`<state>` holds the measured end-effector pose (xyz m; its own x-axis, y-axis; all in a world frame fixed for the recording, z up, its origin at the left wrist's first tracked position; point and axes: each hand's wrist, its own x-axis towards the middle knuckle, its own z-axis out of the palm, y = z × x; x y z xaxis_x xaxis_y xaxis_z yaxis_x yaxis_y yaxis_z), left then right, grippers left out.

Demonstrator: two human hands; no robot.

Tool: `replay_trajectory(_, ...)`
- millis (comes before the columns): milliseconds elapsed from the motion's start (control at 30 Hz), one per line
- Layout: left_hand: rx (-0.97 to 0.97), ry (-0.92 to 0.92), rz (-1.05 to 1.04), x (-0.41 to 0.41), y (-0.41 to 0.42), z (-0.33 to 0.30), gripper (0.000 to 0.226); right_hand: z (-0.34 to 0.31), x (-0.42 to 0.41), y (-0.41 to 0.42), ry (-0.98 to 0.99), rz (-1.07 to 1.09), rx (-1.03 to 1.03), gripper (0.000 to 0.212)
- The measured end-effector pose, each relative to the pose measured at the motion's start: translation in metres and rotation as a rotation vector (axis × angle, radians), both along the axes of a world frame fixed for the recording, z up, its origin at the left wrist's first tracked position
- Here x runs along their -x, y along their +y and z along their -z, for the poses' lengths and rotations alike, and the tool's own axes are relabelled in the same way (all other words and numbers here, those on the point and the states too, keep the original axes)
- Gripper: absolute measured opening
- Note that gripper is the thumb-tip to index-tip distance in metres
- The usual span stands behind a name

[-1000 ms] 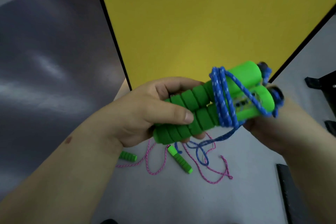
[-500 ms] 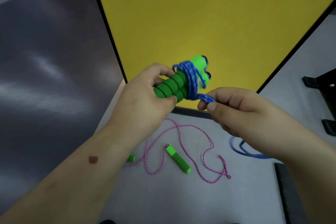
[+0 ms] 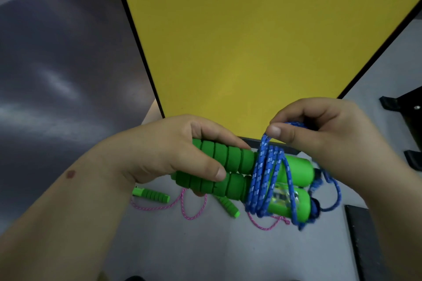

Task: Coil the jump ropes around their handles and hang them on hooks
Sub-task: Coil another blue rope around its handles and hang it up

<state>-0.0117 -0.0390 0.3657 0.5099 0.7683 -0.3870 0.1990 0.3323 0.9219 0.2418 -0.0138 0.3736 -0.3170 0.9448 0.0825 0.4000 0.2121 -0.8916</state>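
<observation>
Left hand [image 3: 173, 155] grips both green handles [image 3: 230, 173]; right hand [image 3: 319, 134] pinches the blue rope [image 3: 265, 173], whose end hides behind its fingers

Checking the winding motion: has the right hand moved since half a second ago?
Yes. The right hand, pinching the blue rope, has risen: its fingertips now overlap the yellow panel's bottom edge instead of sitting below it.

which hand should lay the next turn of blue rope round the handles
Right. The right hand already pinches the blue rope just above the coils, free to swing it round. The left hand grips both green handles together, so it should probably just steady them.
</observation>
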Motion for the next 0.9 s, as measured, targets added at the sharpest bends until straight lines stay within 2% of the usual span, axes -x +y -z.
replay_trajectory(67,0.031,-0.148,0.049,0.003,0.0,0.001,0.047,0.003,0.0,0.003,0.062,-0.038,0.048,0.035)
replay_trajectory(167,0.043,-0.368,0.006,0.0,0.0,0.004,0.046,0.015,0.005,0.006,0.227,-0.042,0.241,0.018)
replay_trajectory(200,0.039,-0.426,-0.045,-0.002,0.0,0.003,0.048,0.024,0.004,0.009,0.167,-0.022,0.218,0.017)
replay_trajectory(267,0.012,-0.514,-0.228,-0.009,0.001,0.001,0.051,0.035,0.002,0.01,-0.07,-0.025,0.135,0.03)
replay_trajectory(333,-0.019,-0.529,-0.477,-0.016,0.005,-0.001,0.046,0.031,0.007,0.005,-0.105,-0.05,0.175,0.037)
replay_trajectory(400,-0.089,-0.432,-0.7,-0.022,0.008,0.002,0.047,0.024,0.016,0.0,-0.082,-0.083,0.241,0.031)
replay_trajectory(467,-0.221,-0.253,-0.852,-0.028,0.008,0.008,0.045,0.022,0.02,-0.003,-0.126,-0.146,0.296,0.025)
replay_trajectory(600,-0.555,0.299,-0.915,-0.032,0.002,0.018,0.039,0.015,0.023,-0.009,-0.21,-0.25,0.403,0.016)
replay_trajectory(733,-0.761,0.616,-0.739,-0.029,0.001,0.019,0.036,0.007,0.019,-0.01,-0.213,-0.25,0.389,0.017)
replay_trajectory(800,-0.738,0.727,-0.569,-0.028,0.0,0.019,0.037,0.004,0.017,-0.008,-0.285,-0.194,0.207,0.013)
replay_trajectory(900,-0.627,0.758,-0.368,-0.026,0.001,0.017,0.039,0.001,0.012,-0.004,-0.29,-0.041,-0.019,0.011)
